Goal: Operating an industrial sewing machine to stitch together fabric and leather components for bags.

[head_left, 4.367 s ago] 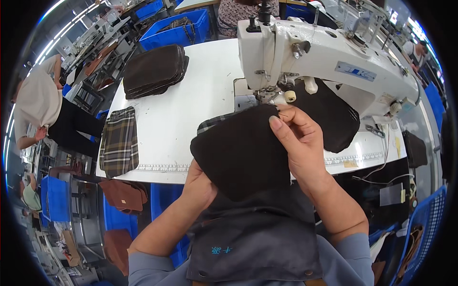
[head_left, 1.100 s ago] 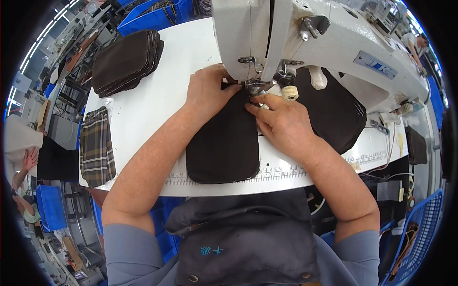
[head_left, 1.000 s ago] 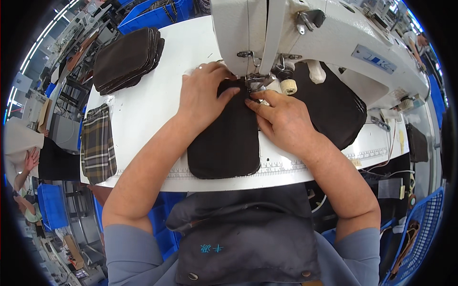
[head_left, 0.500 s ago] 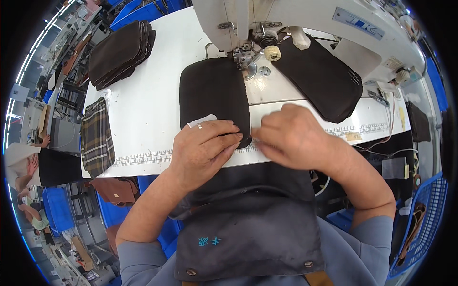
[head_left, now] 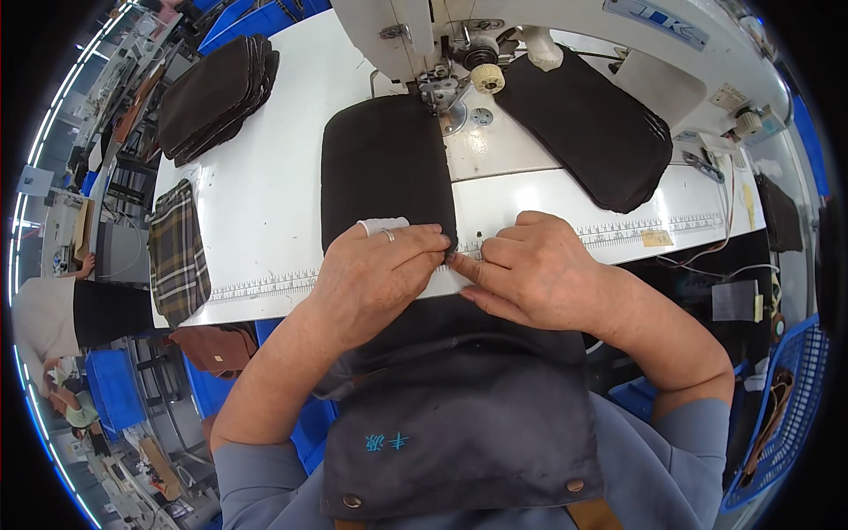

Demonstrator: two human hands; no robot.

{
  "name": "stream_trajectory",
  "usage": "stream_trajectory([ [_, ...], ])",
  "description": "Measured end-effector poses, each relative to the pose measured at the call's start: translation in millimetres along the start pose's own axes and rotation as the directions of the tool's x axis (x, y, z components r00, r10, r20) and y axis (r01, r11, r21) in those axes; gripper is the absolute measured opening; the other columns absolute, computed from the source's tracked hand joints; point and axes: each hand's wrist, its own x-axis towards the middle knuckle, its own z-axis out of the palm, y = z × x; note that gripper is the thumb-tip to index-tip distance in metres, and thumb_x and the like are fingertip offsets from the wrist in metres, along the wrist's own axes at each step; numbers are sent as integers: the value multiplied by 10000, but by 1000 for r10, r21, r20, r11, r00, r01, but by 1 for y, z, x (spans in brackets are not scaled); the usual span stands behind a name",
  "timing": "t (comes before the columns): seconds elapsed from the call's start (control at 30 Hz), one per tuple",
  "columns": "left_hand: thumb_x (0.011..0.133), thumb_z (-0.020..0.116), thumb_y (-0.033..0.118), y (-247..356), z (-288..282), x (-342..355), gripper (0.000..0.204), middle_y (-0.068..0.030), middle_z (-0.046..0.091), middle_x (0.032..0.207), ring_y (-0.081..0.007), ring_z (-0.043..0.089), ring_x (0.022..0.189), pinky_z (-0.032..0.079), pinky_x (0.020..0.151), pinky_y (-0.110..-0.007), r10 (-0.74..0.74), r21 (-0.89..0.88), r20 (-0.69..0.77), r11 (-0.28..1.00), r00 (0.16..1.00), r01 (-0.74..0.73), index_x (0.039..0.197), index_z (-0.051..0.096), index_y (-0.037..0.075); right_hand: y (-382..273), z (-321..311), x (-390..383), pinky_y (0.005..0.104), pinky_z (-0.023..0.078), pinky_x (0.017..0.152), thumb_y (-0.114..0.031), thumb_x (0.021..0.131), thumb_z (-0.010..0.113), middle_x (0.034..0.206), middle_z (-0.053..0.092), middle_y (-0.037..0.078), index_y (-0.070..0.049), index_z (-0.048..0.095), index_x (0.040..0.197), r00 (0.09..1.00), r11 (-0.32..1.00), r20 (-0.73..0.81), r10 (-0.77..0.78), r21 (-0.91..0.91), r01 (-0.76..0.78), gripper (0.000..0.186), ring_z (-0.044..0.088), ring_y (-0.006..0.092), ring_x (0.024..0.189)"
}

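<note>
A black rounded panel [head_left: 385, 168], apparently of fabric, lies flat with its far right edge beside the sewing machine's needle and presser foot [head_left: 444, 99]. On its near end rests my left hand [head_left: 375, 278], fingers together and pressing the near right corner. It wears a ring, and a white covering wraps one finger. At that same corner my right hand [head_left: 539, 274] touches the panel's edge with its index fingertip. The right thumb stays apart below the index finger, while the other fingers curl in. What lies under my left fingers is hidden.
Stacked black panels [head_left: 216, 99] lie at the far left, with more black panels [head_left: 592, 132] under the machine arm. Plaid fabric [head_left: 179, 256] hangs over the table's left edge. A printed ruler strip [head_left: 265, 288] follows the near edge. A blue basket [head_left: 782, 415] stands at right.
My right hand, blurred before, is now still, with its index finger stretched to the panel's corner. My left hand keeps its place on the panel. The whole view has shifted slightly.
</note>
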Motion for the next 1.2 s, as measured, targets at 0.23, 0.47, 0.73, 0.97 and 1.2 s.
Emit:
stream_trajectory([
  [0.23,835,741,74,-1,-4,2,173,-4,766,1151,-141,744,978,486,657,-329,0,7,14,1000,1000,0,1008,738,79,1,-2,2,373,461,599,-243,810,813,721,543,10,-73,743,1099,1000,1000,-11,-2,9,2,343,584,209,623],
  [0.47,825,764,102,-6,-10,7,148,-10,776,1116,-161,756,982,525,671,-338,49,-49,78,998,996,-45,971,748,87,11,-4,8,424,525,662,-166,795,800,921,615,67,-73,657,957,992,986,-99,80,151,-64,235,650,279,785],
  [0.73,757,818,80,-10,10,5,131,10,786,960,-173,746,782,517,625,-319,-129,-240,-150,967,980,90,856,737,107,14,11,22,398,538,670,-142,754,778,927,628,67,-64,657,949,983,995,-176,54,90,-39,242,659,258,857],
  [0.97,747,842,89,0,0,7,232,-25,776,1094,-203,753,990,530,731,-336,-245,-256,-134,945,960,205,956,741,92,17,14,22,366,527,631,-130,720,697,778,604,27,-63,670,901,962,998,-269,-54,-32,47,195,637,225,719],
  [1.2,899,619,60,-11,-15,-1,322,-105,731,1299,-239,687,1253,499,1115,-422,76,-10,113,997,991,-75,1197,732,18,16,6,23,331,478,600,-112,688,695,748,602,18,-66,672,832,975,988,-184,-122,-116,102,152,621,185,706],
])
